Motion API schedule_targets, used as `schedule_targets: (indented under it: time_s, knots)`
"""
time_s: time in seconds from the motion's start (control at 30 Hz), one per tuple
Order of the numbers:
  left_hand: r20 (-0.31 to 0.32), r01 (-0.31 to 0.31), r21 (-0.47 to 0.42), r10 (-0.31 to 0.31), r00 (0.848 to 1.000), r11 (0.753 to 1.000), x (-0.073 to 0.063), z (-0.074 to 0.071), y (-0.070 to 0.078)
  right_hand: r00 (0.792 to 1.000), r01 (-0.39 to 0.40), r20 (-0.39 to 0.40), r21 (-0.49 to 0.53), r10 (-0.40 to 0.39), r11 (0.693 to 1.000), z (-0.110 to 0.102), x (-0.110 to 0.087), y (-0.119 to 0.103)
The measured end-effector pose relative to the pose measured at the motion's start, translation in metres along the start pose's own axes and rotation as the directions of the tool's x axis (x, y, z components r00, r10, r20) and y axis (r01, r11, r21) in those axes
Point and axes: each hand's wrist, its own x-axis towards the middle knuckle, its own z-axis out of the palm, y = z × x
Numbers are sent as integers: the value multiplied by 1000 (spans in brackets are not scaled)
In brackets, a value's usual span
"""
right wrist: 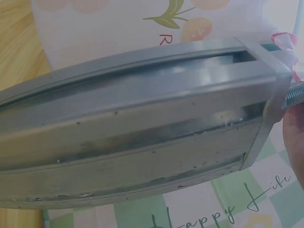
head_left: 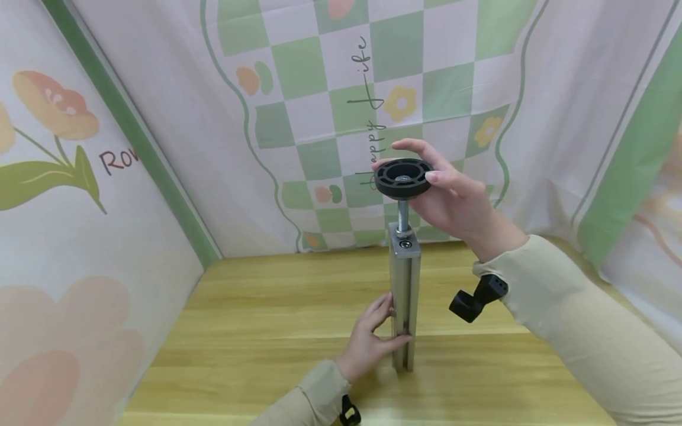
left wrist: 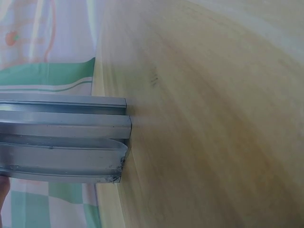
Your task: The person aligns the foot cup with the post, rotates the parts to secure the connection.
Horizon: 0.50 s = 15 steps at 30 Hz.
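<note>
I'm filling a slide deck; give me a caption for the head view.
The left hand grips an upright metal profile; the right hand holds the black disc on its threaded rod.

Room right of metal profile (head_left: 401, 290); left hand (head_left: 369, 341) blocks left side.

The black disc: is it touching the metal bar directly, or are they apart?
Apart. In the head view, a threaded rod visibly separates the black disc from the metal bar below.

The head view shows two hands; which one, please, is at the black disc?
The right hand, the upper one, holds the black disc; the left hand, lower, grips the metal post.
</note>
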Motion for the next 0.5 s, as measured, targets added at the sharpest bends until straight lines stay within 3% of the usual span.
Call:
schedule_targets:
  time_s: [0.37,0.5]
  knots:
    - [-1,-24,14,24,1000,1000,0,1,-2,997,74,-19,-59,-75,996,0,0,3]
    - [-1,-12,0,12,1000,1000,-2,1,-3,990,100,-86,-143,-113,985,6,0,1]
